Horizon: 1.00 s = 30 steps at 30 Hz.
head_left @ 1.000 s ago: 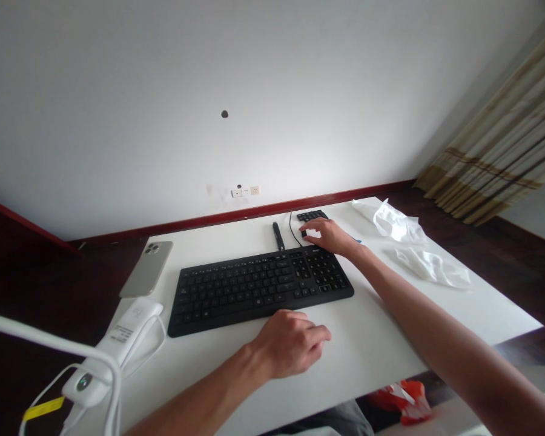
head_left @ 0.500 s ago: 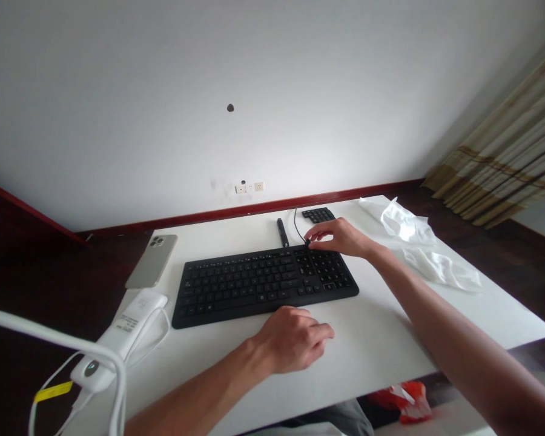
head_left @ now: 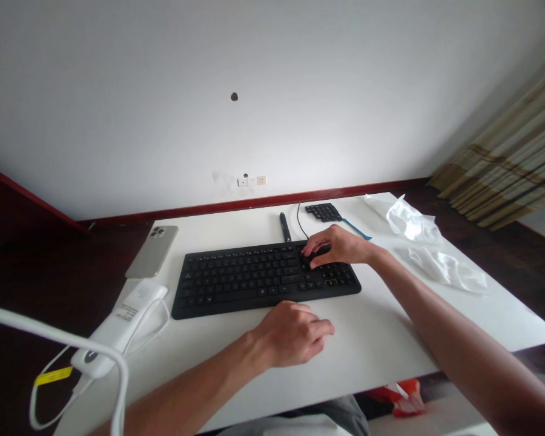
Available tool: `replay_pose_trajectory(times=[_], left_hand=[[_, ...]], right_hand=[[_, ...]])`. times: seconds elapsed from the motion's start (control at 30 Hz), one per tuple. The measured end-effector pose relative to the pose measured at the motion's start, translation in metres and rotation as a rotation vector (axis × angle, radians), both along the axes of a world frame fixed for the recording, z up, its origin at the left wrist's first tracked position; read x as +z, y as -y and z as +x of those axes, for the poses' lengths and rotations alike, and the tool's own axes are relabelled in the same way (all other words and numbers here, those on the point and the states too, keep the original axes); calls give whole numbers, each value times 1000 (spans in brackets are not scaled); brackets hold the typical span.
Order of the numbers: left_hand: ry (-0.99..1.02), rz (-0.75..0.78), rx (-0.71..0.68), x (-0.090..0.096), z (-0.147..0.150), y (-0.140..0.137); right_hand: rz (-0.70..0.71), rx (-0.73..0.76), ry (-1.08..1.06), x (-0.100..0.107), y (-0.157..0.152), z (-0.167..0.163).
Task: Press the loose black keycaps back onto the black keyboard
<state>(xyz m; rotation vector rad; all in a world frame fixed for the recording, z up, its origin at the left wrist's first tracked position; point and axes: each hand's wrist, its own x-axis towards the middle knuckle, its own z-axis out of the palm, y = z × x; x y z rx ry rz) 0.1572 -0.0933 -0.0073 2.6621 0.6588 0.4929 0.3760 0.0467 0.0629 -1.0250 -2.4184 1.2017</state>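
A full-size black keyboard (head_left: pixel 240 278) lies across the middle of the white table. My right hand (head_left: pixel 338 247) is over the keyboard's right side, above the keys left of the number pad. Its thumb and index finger are pinched round a small black keycap (head_left: pixel 307 261), down at the key field and partly hidden by the fingers. My left hand (head_left: pixel 295 334) rests on the table in front of the keyboard, its fingers curled under; whether anything is inside is hidden. Behind the keyboard, several loose black keycaps (head_left: pixel 323 212) sit in rows.
A thin blue tool (head_left: pixel 356 229) lies by the loose keycaps. A black pen-like object (head_left: pixel 284 227) and a cable are behind the keyboard. Crumpled clear plastic (head_left: pixel 411 223) spreads at right. A phone (head_left: pixel 153 251) and a white corded device (head_left: pixel 120 327) are at left.
My right hand has moved from the keyboard's back edge towards me, down onto the key field. The blue tool, hidden before, now shows. My left hand stays in place.
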Motion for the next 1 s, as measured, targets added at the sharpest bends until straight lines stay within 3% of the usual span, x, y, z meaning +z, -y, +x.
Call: replay_pose_trajectory(times=[0.57, 1.0], left_hand=[[23, 3, 22, 0, 1, 1], [11, 16, 30, 0, 1, 1]], right_hand=[[320, 53, 216, 6, 18, -13], [390, 43, 248, -6, 27, -21]])
